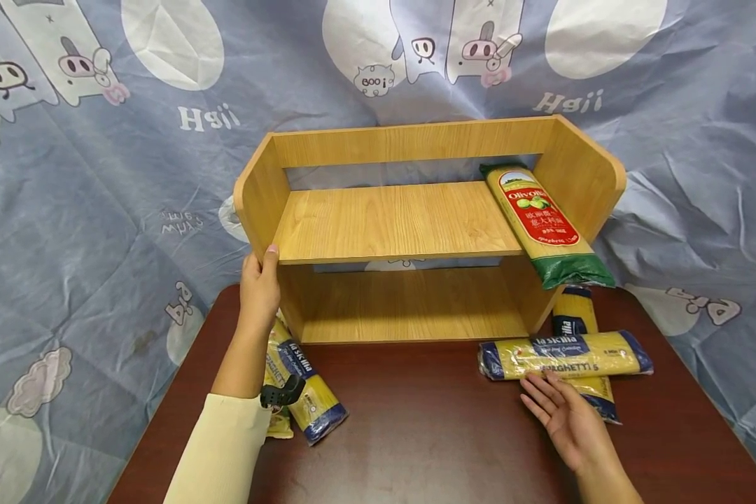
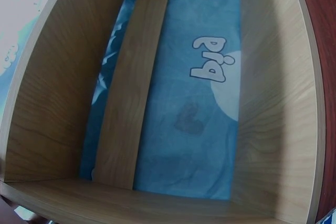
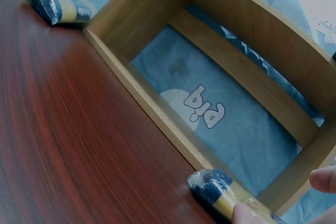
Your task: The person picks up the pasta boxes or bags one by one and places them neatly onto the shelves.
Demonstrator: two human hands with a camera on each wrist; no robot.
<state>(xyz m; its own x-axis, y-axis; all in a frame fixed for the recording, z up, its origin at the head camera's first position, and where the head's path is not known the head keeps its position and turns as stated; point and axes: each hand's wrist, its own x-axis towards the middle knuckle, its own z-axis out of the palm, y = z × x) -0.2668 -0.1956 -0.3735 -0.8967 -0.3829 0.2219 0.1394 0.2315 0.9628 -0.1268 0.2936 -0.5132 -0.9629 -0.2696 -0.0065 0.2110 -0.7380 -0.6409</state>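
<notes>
My left hand (image 1: 260,287) grips the left side of a two-tier wooden shelf (image 1: 409,131), thumb at the front edge of the middle board. In the head view my right hand (image 1: 567,423) is palm up at the front right, its loosely extended fingers at the near edge of a yellow and blue spaghetti pack (image 1: 605,352). That pack lies crosswise over another spaghetti pack (image 1: 576,304); whether the fingers reach under it cannot be seen. A green-ended spaghetti pack (image 1: 554,241) with a red label rests on the upper board at the right, its near end overhanging the edge.
Left of the shelf, a blue and yellow spaghetti pack (image 1: 311,392) lies beside a yellow packet (image 1: 280,423), partly behind the left forearm. The shelf stands on a dark red-brown table (image 1: 409,420). A blue printed cloth (image 1: 132,175) hangs behind.
</notes>
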